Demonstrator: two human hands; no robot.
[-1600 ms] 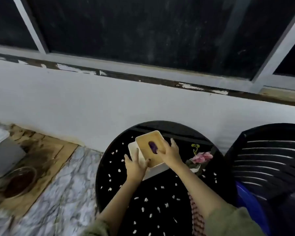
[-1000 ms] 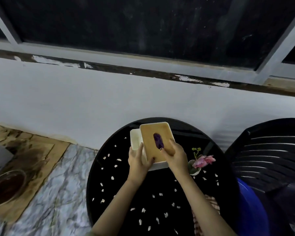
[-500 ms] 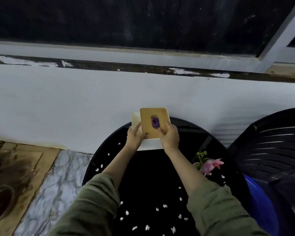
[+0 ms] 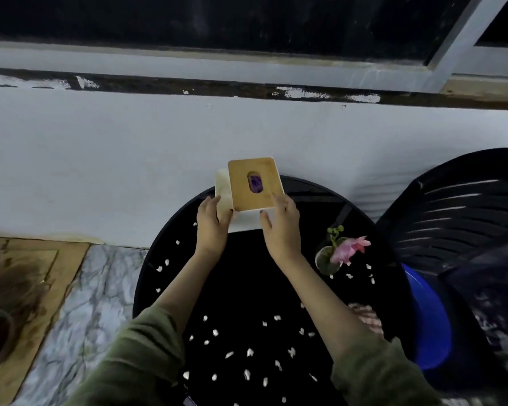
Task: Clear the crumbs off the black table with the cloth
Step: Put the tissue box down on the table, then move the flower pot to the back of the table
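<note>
A round black table stands against the white wall, strewn with several white crumbs. At its far edge sits a white box with a wooden lid; something purple shows through the lid's oval slot. My left hand grips the box's left side and my right hand holds its near right corner and lid. A red-and-white checked cloth peeks out on the table's right side, partly hidden behind my right forearm.
A small vase with a pink flower stands on the table's right part. A black plastic chair with something blue on it is at the right. Marble-patterned floor and a wooden mat lie to the left.
Both hands have carried the box from the table's middle away to its far edge by the wall. The view has shifted forward with it.
</note>
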